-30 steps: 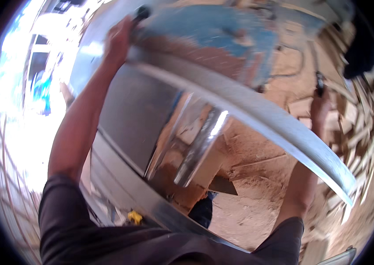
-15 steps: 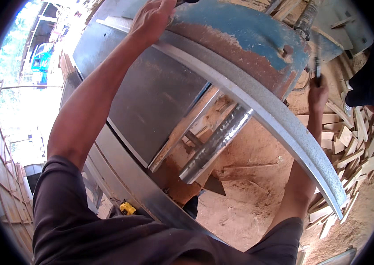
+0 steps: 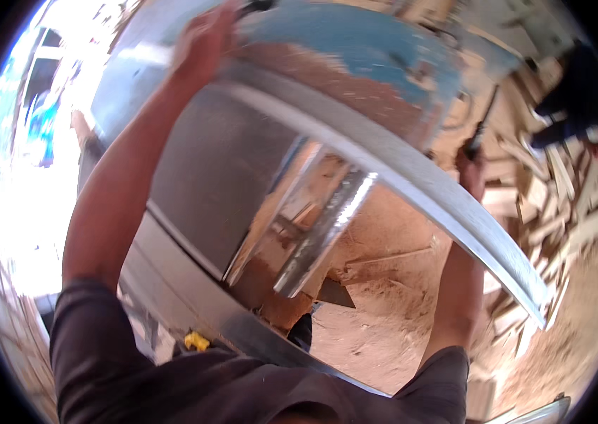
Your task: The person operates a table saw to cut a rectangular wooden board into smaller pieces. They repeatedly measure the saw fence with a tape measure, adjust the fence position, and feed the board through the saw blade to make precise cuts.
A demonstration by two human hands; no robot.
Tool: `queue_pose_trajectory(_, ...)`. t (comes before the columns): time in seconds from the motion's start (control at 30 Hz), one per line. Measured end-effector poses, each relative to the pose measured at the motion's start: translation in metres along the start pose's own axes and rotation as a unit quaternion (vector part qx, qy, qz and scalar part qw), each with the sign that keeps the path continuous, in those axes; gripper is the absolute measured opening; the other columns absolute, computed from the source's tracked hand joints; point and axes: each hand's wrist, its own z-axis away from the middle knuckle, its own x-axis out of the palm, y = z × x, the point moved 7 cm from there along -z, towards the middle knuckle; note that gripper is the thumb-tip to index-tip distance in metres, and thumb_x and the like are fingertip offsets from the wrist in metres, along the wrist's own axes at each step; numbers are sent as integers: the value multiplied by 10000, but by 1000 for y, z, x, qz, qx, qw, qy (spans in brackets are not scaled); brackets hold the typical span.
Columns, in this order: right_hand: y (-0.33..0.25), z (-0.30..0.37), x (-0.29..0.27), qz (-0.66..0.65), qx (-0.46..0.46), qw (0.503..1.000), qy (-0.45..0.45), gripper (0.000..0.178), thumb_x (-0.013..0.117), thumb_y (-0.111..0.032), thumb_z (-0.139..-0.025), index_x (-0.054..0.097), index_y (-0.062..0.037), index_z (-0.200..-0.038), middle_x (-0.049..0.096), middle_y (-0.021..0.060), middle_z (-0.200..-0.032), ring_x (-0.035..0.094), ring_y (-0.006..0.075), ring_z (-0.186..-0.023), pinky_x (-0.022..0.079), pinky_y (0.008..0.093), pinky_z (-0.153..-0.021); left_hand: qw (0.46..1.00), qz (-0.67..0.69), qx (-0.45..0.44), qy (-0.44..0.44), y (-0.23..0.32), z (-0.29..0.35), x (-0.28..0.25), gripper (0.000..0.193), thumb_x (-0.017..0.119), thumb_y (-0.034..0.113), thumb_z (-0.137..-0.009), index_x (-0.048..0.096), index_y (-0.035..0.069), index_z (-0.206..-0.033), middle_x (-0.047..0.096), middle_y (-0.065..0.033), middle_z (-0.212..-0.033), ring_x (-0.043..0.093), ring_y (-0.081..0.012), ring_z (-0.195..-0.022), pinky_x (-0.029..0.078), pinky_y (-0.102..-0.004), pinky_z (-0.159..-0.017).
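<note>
"What are the hands on?"

"The right hand is wrapped around a black handle, with a thin dark rod pointing up from it. It's at the upper right, beyond the long metal rail; the forearm passes beneath the rail."

"And the left hand?"

"Up at the top edge, beside a black knob and near the rail's far end. It's blurred, so I can't tell whether the fingers are closed on the knob."

"What shows in the gap below the rail?"

"A shiny round pipe, slanting, with a dark pointed plate near its lower end."

"Anything else around?"

"Behind the rail is a blue panel worn to brown in patches. A yellow object sits low on the left, close to the person's shirt. Wood offcuts are heaped at the right, with another person's dark clothing above them."

"The surface and the room?"

"A flat grey tabletop lies left of the pipe. The floor is sandy brown, and glare whites out much of the left side."
</note>
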Motion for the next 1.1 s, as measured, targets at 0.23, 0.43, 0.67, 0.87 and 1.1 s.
queue_pose_trajectory(0.23,-60,63,21,362,96,926,46,417,709,-440,-860,694,-24,-831,669,169,-704,657,324,-709,511,437,-686,996,21,-53,72,-14,25,-27,589,442,486,-1041,712,8,-828,664,-58,-754,585,-145,-750,431,-299,-765)
queue_pose_trajectory(0.43,-140,48,32,483,8,876,-8,383,694,-438,-877,698,-57,-843,690,203,-782,679,409,-788,524,495,-725,996,20,-76,50,-7,14,-17,587,443,489,-1042,707,-13,-890,673,-66,-819,588,-160,-807,423,-311,-809)
queue_pose_trajectory(0.67,-172,38,44,531,-151,833,-47,246,666,-263,-878,616,-26,-925,679,161,-871,680,378,-826,530,478,-710,996,2,-76,53,-13,15,-23,587,445,501,-1038,707,-19,-969,682,-70,-855,602,-165,-842,430,-309,-854)
queue_pose_trajectory(0.87,-187,39,46,536,-267,800,-37,149,674,-153,-871,596,-43,-935,629,128,-856,659,344,-832,518,440,-713,996,1,-79,52,-13,16,-22,579,438,495,-1042,703,-13,-963,685,-71,-853,604,-165,-840,432,-310,-854)
queue_pose_trajectory(1.1,-205,33,58,582,-289,759,-29,112,616,-136,-869,628,-41,-927,657,127,-852,676,324,-800,534,430,-698,996,-7,-76,45,-7,19,-22,577,429,484,-1048,694,-18,-943,684,-72,-846,603,-165,-832,434,-306,-847)
